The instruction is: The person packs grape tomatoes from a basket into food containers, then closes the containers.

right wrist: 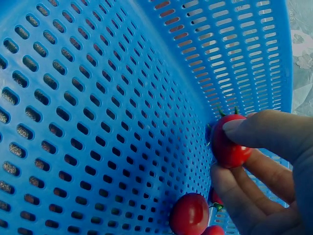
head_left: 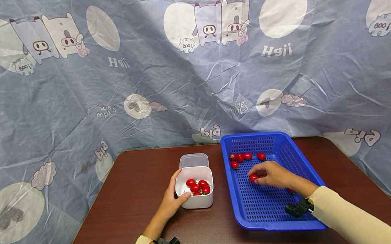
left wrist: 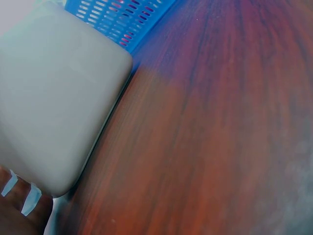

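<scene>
My right hand (head_left: 271,174) is over the blue basket (head_left: 236,204), pinching a cherry tomato (right wrist: 229,142) between thumb and fingers. Green stem bits show on that tomato in the right wrist view. Beside the far left corner of the basket lie several more cherry tomatoes (head_left: 240,157), and one is partly hidden under my right forearm. My left hand (head_left: 173,197) grips the left side of a white square container (head_left: 197,202), thumb at its near rim. Several cherry tomatoes (head_left: 195,188) lie inside it. The left wrist view shows the container's outer wall (left wrist: 58,98) and part of my fingers.
A clear lid (head_left: 194,160) lies just behind the white container. Everything stands on a dark brown wooden table (head_left: 135,184). Behind the table hangs a grey-blue cloth (head_left: 160,76) with cartoon prints. Each wrist wears a black camera mount (head_left: 297,208).
</scene>
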Demonstrator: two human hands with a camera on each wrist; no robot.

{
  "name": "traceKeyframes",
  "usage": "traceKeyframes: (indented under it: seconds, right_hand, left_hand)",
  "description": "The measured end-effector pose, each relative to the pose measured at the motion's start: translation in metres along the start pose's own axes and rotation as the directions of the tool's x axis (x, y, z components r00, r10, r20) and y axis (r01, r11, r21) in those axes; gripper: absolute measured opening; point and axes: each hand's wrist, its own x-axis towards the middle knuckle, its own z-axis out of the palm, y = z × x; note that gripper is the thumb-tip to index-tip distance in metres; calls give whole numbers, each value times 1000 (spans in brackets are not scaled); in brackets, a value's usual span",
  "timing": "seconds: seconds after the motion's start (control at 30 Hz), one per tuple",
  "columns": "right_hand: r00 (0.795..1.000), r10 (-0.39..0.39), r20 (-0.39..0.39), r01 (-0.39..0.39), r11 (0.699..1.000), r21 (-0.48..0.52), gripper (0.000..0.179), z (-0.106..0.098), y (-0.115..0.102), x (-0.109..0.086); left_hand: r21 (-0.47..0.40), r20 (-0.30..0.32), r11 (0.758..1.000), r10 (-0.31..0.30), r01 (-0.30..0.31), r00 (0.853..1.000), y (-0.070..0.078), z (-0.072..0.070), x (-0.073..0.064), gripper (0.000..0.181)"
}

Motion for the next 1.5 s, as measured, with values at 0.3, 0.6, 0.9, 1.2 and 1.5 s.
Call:
traceKeyframes:
  seconds: [0.3,0.6,0.9,1.2,1.5]
  right_hand:
    - [996,-32,-84,32,999,-6,26,0,-1,3]
    - [977,-70,-200,67,998,-22,28,-4,-13,10]
    - [967,-52,-251,72,995,73,28,-10,-31,18]
    - [956,-91,-278,139,978,158,29,-9,-67,28]
    - [959,-110,-260,172,959,226,28,8,-75,50]
  left_hand:
    - [9,1,1000,-9,9,1000,1,0,-1,81]
    - [2,9,1000,-8,8,1000,1,0,0,81]
    - [15,2,1000,-6,6,1000,0,0,-1,80]
    - [15,8,1000,6,-6,1000,-2,-1,0,80]
    - [8,8,1000,1,-1,1000,0,-1,0,81]
